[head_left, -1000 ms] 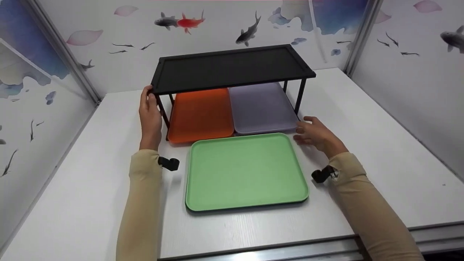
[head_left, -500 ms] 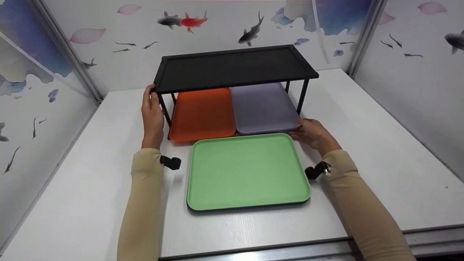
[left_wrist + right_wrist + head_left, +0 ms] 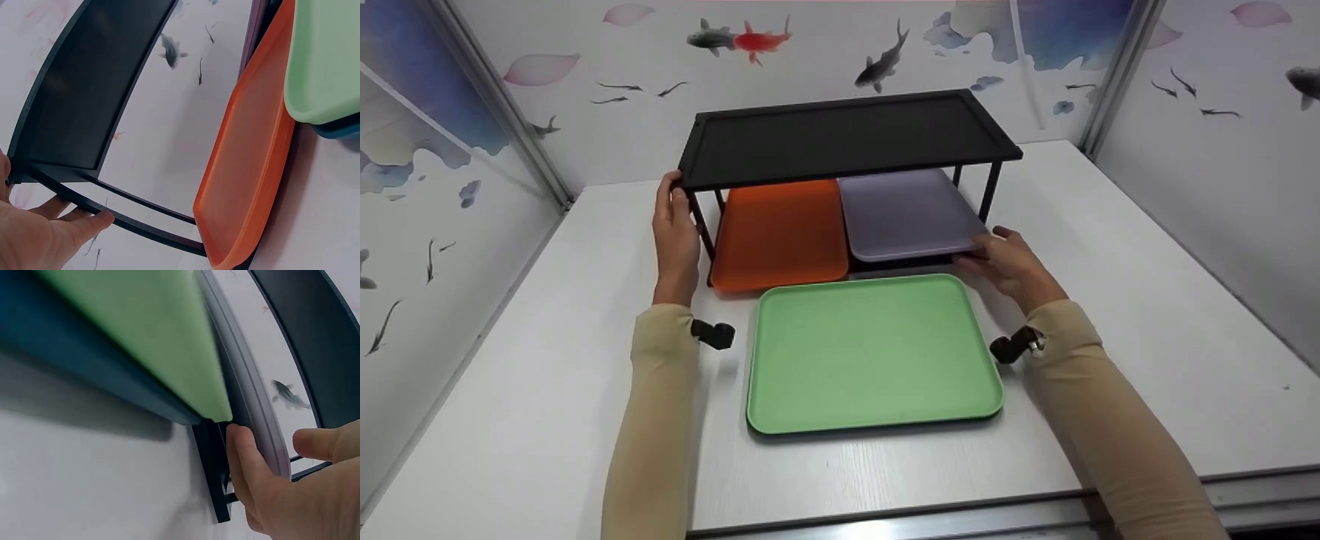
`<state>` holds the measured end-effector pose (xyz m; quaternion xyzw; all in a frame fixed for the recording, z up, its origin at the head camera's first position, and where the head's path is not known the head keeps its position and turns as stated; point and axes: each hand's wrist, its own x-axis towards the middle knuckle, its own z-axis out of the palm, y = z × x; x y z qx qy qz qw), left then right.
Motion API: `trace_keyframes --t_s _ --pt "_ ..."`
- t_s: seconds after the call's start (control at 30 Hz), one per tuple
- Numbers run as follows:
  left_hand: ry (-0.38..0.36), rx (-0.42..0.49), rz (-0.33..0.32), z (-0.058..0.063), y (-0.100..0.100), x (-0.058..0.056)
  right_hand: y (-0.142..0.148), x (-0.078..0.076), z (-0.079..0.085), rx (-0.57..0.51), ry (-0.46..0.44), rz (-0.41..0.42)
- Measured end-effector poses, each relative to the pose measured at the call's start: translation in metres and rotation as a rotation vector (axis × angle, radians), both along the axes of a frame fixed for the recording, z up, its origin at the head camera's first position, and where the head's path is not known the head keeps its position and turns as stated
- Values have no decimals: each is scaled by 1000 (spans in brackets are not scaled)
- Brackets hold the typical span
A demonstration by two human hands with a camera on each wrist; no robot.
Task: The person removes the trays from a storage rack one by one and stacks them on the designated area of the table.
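Note:
A black two-level rack [image 3: 847,139] stands on the table. My left hand [image 3: 673,244] holds its front left corner, the thumb along the slim post [image 3: 146,228] in the left wrist view. Under the upper shelf, an orange tray [image 3: 780,236] lies on the left and a purple tray [image 3: 911,210] on the right. My right hand [image 3: 1011,264] grips the purple tray's front right corner, fingers beneath and thumb above. That tray's front edge is raised, with a dark gap below it. In front, a green tray [image 3: 870,356] rests on a dark blue tray [image 3: 84,363].
The white table [image 3: 1147,337] extends to both sides of the rack. Printed wall panels [image 3: 810,67] close off the back and sides. A metal rail [image 3: 900,525] runs along the front edge.
My right hand has moved left to the purple tray's corner, taken hold of it and lifted the tray's front edge. My left hand stays at the rack's corner.

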<state>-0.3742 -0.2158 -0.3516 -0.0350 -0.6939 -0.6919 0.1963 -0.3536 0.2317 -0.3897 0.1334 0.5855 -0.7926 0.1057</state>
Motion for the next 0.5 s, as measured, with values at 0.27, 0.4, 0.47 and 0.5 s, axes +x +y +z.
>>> trace_keyframes --t_s 0.27,0.4,0.47,0.5 --pt "-32 -7 1 15 8 20 -16 -8 16 -13 -59 -67" --pt "-25 -17 5 18 11 23 -23 -11 20 -114 -47 -110" --pt "-22 -25 7 19 11 24 -26 -12 20 -144 -28 -111" --pt "-19 -30 9 19 11 24 -27 -13 19 -142 -20 -105"
